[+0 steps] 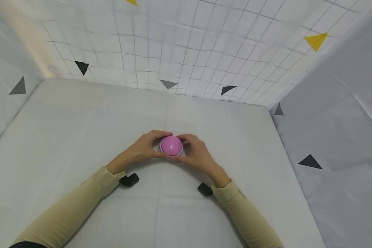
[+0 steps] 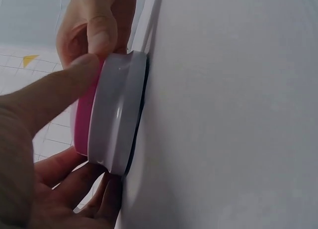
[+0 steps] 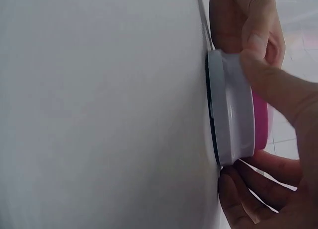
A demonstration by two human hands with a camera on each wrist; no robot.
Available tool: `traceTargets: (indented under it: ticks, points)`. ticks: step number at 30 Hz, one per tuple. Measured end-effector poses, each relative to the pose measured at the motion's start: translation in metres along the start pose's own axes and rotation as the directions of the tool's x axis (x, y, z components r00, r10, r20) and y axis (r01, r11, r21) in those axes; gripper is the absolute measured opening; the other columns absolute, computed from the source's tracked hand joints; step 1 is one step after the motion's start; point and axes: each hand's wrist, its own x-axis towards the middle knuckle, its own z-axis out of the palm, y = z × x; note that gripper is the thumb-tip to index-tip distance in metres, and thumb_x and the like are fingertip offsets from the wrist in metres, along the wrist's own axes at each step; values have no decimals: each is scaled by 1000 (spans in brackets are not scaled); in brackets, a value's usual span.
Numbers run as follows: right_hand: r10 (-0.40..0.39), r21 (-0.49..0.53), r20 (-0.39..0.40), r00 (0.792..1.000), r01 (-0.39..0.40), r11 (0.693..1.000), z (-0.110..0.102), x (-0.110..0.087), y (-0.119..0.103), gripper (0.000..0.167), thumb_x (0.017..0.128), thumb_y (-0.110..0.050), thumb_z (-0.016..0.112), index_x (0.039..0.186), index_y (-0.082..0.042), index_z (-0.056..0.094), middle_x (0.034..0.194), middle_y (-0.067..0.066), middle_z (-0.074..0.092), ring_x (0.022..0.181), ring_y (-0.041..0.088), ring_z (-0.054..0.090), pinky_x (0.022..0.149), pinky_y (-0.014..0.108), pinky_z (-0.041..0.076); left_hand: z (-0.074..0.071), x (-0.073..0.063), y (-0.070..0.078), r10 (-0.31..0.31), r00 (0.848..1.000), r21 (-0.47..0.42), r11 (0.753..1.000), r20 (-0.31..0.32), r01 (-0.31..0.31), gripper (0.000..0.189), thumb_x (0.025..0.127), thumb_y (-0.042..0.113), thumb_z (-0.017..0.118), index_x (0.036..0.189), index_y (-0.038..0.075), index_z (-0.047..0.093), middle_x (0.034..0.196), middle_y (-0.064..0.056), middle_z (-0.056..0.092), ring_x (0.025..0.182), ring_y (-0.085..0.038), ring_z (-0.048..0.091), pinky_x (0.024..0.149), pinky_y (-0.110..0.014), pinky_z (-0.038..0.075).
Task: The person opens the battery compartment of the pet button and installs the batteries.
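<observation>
A round push button (image 1: 172, 145) with a glossy pink domed top sits flat on the white surface, midway between the hands. Its waisted white base (image 2: 115, 114) and thin dark underside show in the left wrist view. My left hand (image 1: 143, 148) grips it from the left, thumb on the near side and fingers round the far side. From the right, my right hand (image 1: 199, 154) holds it the same way. Both thumb tips meet at its near edge, and the right thumb (image 3: 278, 87) lies along the upper rim of the base in the right wrist view.
The button stands on a white covered tabletop (image 1: 127, 213). A grid-lined white sheet (image 1: 186, 44) hangs behind it, and a grey-white sheet (image 1: 338, 137) rises on the right. Small black wrist cameras (image 1: 129, 180) project from the beige sleeves (image 1: 77, 210).
</observation>
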Motion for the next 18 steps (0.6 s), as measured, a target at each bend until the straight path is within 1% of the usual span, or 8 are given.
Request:
traceTargets:
  ticks: [3,6,11,15,18]
  points:
    - [2,1,3,1000,-2,1000,-3,0,0,72,75,-31,98,133,-6,65,128,6,70,113,24,66,97,40,57,-1,1,1,-11,1000,-4,1000,11,11,79,82,28,93,151,14,57,152,-5,58,145,-25,49,121,-50,38]
    - [17,14,16,1000,-17,1000,-5,0,0,70,77,-31,97,134,-6,65,129,7,70,114,25,67,98,41,57,-3,1,2,-18,1000,-6,1000,21,18,78,84,29,91,152,13,56,153,-6,58,146,-26,49,122,-52,38]
    - [28,20,25,999,-29,999,-9,0,4,64,83,-27,93,135,-3,65,132,10,69,118,28,67,100,42,57,-5,1,5,-29,999,12,1000,31,28,76,85,32,90,151,13,56,152,-6,58,146,-26,49,121,-52,38]
    - [38,4,15,999,-38,999,-11,0,6,59,88,-27,88,136,-2,64,132,13,69,120,29,66,102,44,57,-7,1,7,-14,1000,44,999,16,13,75,85,36,89,149,12,59,149,-6,61,144,-27,51,122,-52,38]
    - [63,-4,11,998,-63,998,-13,0,7,57,91,-30,84,137,-4,64,133,13,69,121,29,65,103,45,56,-10,0,8,-5,1000,53,999,2,5,73,85,37,89,147,11,61,148,-6,62,143,-28,52,122,-53,38]
